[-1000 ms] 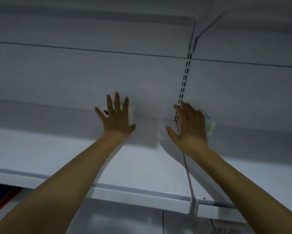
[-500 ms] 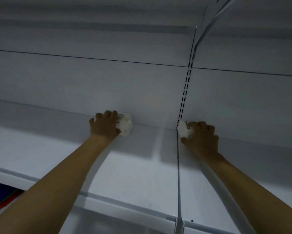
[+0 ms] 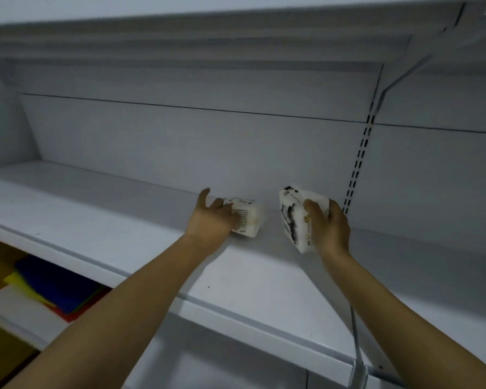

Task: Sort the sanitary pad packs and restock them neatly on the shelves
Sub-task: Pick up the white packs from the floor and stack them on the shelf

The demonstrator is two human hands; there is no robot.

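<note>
On the white shelf (image 3: 95, 220), the left hand (image 3: 211, 220) has its fingers curled round a pad pack (image 3: 247, 219) (lying flat); the right hand (image 3: 330, 228) has its fingers clamped on a second pack (image 3: 292, 217), tilted.

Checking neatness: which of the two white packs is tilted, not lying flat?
The right pack, gripped by the right hand beside the slotted upright. It is tipped at an angle; the left pack, held by the left hand, lies flat on the shelf.
</note>
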